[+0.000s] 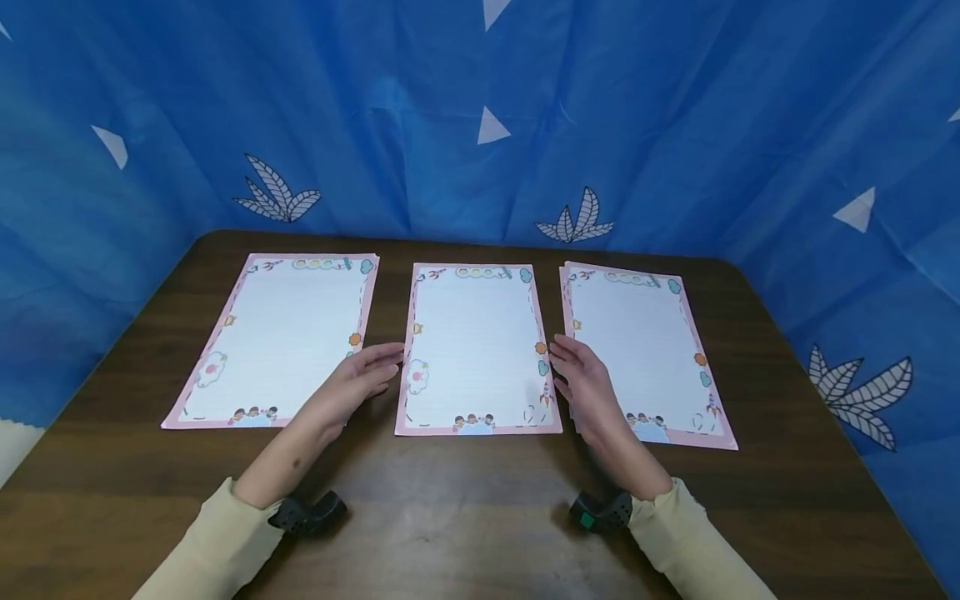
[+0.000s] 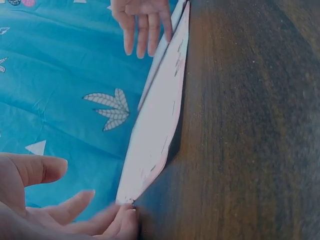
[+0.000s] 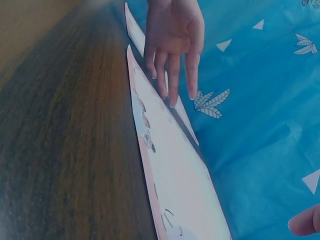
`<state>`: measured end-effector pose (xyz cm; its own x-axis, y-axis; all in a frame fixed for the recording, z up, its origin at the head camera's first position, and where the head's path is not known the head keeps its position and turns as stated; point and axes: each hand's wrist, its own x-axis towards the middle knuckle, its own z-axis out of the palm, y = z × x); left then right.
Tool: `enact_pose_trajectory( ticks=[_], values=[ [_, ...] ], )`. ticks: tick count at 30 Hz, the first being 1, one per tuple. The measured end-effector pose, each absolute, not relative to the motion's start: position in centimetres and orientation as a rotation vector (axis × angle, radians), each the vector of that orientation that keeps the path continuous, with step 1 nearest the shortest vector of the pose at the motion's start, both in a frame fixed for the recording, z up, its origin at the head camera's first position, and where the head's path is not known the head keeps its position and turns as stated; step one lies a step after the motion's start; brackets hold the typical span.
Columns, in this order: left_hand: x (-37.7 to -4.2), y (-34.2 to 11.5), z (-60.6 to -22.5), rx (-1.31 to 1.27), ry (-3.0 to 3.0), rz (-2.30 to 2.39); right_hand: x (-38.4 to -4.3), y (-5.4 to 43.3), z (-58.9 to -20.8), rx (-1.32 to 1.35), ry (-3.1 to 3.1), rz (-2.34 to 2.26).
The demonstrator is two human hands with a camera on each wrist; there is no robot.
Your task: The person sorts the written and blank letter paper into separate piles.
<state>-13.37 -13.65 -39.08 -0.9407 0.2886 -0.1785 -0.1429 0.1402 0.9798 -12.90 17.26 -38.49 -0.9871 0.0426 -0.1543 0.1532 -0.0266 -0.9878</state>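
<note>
Between my two hands lies the middle sheet of pink-bordered writing paper (image 1: pixel 476 350), with cartoon children, a rocket and clouds printed round its edge. At its left edge is my left hand (image 1: pixel 352 383), fingers extended and fingertips right at the border. My right hand (image 1: pixel 588 383) is at the opposite edge, fingers loosely bent, overlapping the right-hand paper in the head view. In the left wrist view, the left fingertips (image 2: pixel 127 217) meet the near end of the paper (image 2: pixel 157 120). The right wrist view shows the right thumb (image 3: pixel 306 222) raised apart from the paper.
Matching paper (image 1: pixel 288 333) lies to the left, partly behind my left hand. On the right, a slightly fanned stack of the same paper (image 1: pixel 637 350) sits askew. All rest on a dark wooden table (image 1: pixel 450 517). A blue patterned curtain (image 1: pixel 420 125) hangs behind it.
</note>
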Motion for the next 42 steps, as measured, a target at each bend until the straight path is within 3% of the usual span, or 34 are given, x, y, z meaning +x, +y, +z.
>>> enact_pose_trajectory(
  ticks=[30, 42],
  values=[
    [-13.7, -12.9, -39.0, 0.125, 2.010, 1.930, -12.8, 18.0, -38.7, 0.325, 1.955, -2.238],
    [-12.7, -12.3, -38.2, 0.323, 2.284, 1.696, -13.2, 18.0, -38.6, 0.316, 1.892, -2.183]
  ],
)
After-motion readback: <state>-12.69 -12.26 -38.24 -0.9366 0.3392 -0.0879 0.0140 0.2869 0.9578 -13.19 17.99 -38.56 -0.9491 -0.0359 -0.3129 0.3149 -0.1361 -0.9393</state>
